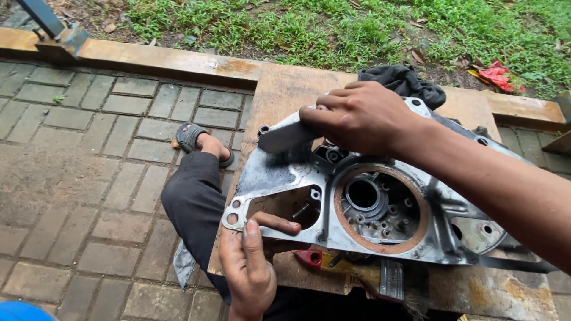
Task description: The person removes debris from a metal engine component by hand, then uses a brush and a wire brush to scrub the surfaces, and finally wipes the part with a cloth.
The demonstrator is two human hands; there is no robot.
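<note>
Both hands work on a grey metal engine casing (380, 208) lying flat on a wooden board (285, 89). Left hand (253, 261) grips the casing's near corner, thumb on top, a finger curled through an opening. Right hand (357, 116) is closed around a flat metal scraper (285, 137) pressed on the casing's upper edge. A dark rag (404, 80) lies behind; brick paving (89, 148) surrounds the board.

Outdoor repair spot: paving bricks (89, 148), grass (309, 30), engine casing (380, 208) on board (285, 95).
</note>
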